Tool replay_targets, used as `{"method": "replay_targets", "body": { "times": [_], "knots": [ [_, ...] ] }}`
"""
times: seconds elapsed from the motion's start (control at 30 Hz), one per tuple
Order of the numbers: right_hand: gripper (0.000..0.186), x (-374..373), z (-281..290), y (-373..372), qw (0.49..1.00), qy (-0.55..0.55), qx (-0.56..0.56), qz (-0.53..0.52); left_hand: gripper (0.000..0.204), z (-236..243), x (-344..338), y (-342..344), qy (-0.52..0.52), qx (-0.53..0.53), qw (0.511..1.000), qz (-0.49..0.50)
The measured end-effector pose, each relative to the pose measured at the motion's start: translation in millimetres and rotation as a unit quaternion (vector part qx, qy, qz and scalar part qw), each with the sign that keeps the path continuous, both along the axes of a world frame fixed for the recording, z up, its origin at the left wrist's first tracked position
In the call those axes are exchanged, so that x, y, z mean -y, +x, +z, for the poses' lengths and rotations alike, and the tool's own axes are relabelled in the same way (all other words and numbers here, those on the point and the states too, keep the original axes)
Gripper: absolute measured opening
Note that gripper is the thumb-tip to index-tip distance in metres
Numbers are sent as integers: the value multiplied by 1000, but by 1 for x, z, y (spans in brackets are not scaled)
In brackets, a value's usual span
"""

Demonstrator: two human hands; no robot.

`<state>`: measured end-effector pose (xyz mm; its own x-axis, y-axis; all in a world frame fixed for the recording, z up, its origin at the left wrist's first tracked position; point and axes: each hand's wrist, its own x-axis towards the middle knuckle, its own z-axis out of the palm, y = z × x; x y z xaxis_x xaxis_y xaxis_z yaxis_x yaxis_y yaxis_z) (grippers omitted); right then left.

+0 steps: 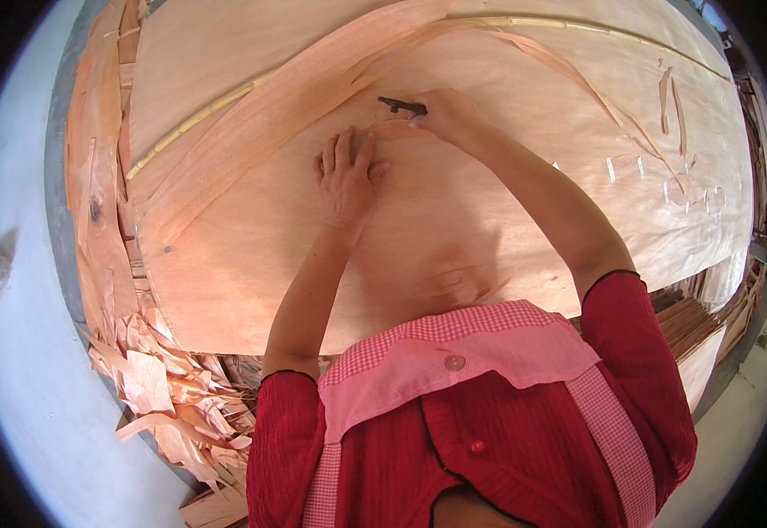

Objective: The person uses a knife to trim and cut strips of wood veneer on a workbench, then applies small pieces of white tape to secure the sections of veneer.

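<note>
A broad, pale orange wood veneer sheet lies spread out before me. My left hand rests flat on it, fingers apart, holding nothing. To the right and slightly farther away, my right hand is closed around a small black knife-like tool. The tool's end points left, low over the sheet; its exact kind is unclear, and the fingers cover part of it. Just beyond both hands, a long, wide veneer strip lies slantwise across the sheet.
A thin yellow bamboo stick crosses the far part of the sheet, partly under the strip. Torn veneer scraps are heaped at the lower left. Narrow slivers and short white tape pieces lie at the right.
</note>
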<state>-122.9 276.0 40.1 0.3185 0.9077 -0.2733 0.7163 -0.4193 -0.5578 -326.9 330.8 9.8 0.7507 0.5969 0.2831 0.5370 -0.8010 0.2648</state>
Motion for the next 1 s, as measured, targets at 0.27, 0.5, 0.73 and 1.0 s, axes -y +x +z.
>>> {"method": "replay_targets", "body": {
  "times": [0.27,0.5,0.73,1.0],
  "knots": [
    [24,1,-6,-10,999,33,2,-20,41,-1,3,0,9,12,1000,6],
    [21,20,4,16,969,152,-11,-196,40,-2,3,2,5,3,1000,3],
    [27,33,-3,-5,991,58,54,-104,41,-1,3,0,18,-26,999,-2],
    [26,24,-12,2,991,1,27,-130,41,-4,1,0,20,-18,1000,-1]
  ]
}}
